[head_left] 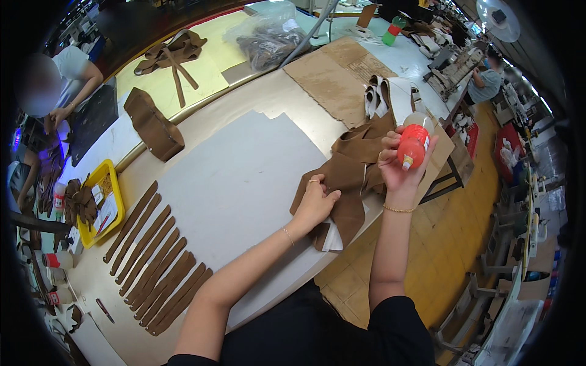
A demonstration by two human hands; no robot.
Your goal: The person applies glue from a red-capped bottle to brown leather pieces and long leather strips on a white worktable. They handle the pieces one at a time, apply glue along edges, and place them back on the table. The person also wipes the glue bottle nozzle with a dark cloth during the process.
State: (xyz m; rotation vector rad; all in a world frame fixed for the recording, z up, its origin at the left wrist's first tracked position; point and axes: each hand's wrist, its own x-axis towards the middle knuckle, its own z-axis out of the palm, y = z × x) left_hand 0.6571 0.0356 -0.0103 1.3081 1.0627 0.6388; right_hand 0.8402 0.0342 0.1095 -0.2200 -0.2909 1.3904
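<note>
My right hand (403, 155) is raised over the right side of the table, wrapped round a squeeze bottle (414, 143) with a red label and a small pale nozzle tipped downward. Below and left of it, my left hand (316, 204) has its fingers curled on a brown leather piece (343, 177), gripping it near its left part. That piece lies at the table's near right edge, and white lining shows at its lower corner. More brown leather pieces (369, 137) are heaped just behind it, partly hidden by the bottle and my right hand.
A grey sheet (244, 165) covers the table's middle. Several brown strips (152, 268) lie in a row at left, beside a yellow tray (118, 213). Brown cardboard (336, 76), a curved brown panel (152, 125) and a plastic bag (268, 43) lie farther back. A co-worker (67, 79) is at far left.
</note>
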